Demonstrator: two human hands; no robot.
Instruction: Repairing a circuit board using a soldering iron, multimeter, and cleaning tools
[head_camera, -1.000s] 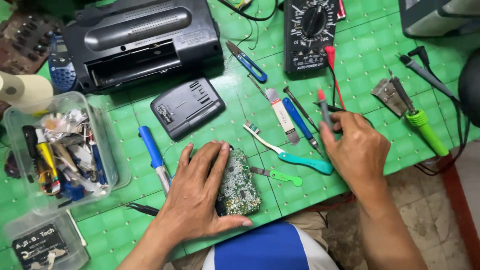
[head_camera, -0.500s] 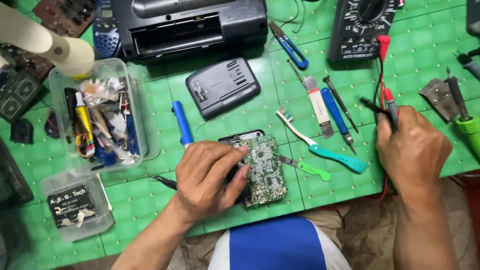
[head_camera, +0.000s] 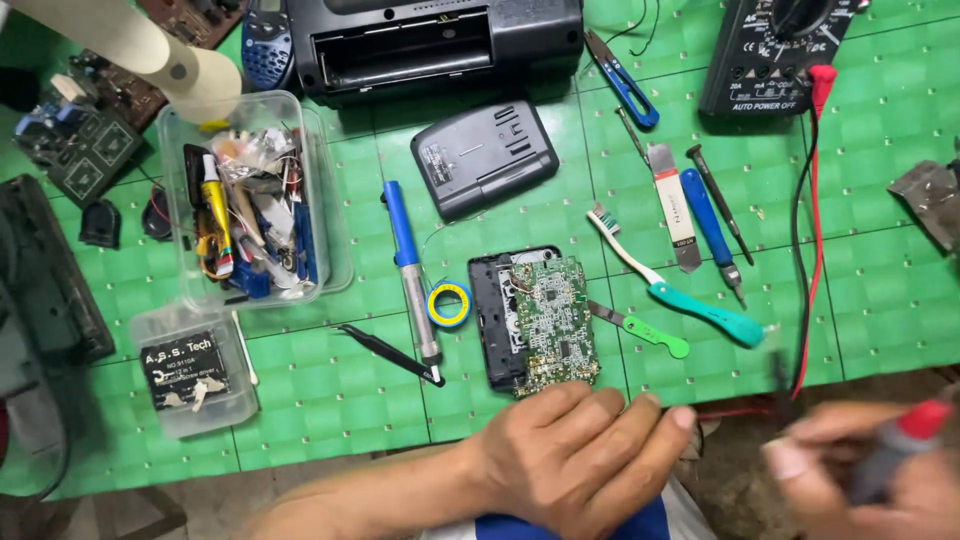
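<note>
A green circuit board (head_camera: 550, 325) lies on its black casing (head_camera: 492, 320) on the green mat, uncovered. My left hand (head_camera: 580, 460) rests just below it at the table's front edge, fingers stretched out and holding nothing. At the lower right my right hand (head_camera: 860, 480) is blurred by motion and grips a red-tipped probe (head_camera: 915, 425). The probe's red lead (head_camera: 805, 250) runs up to a black multimeter (head_camera: 780, 50) at the back right.
A black radio (head_camera: 430, 40) and a dark cover (head_camera: 485, 155) lie at the back. A blue-handled tool (head_camera: 405, 260), tape roll (head_camera: 448, 303), tweezers (head_camera: 385, 352), toothbrush (head_camera: 680, 290) and screwdriver (head_camera: 710, 225) surround the board. Clear parts boxes (head_camera: 330, 200) sit left.
My left hand has come off the circuit board and drawn back to the front edge. My right hand has dropped from the mat to the lower right with the red probe.
</note>
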